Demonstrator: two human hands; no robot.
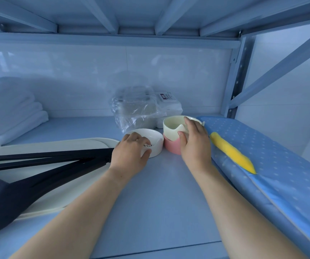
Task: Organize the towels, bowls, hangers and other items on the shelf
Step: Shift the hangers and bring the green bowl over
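On shelf centre, left hand grips white bowl, fingers curled over its rim; right hand clasps cream bowl stacked on pink bowl. Far-left towels, near-left hangers cut off; bag contents unclear.

The left hand covers the near rim of the white bowl and part of its lettering. The right hand hides the right side of the cream bowl and of the pink bowl below it. Beyond this hand the packet label is too small to read. Left of the left hand, the picture's edge cuts the towels and the hangers.
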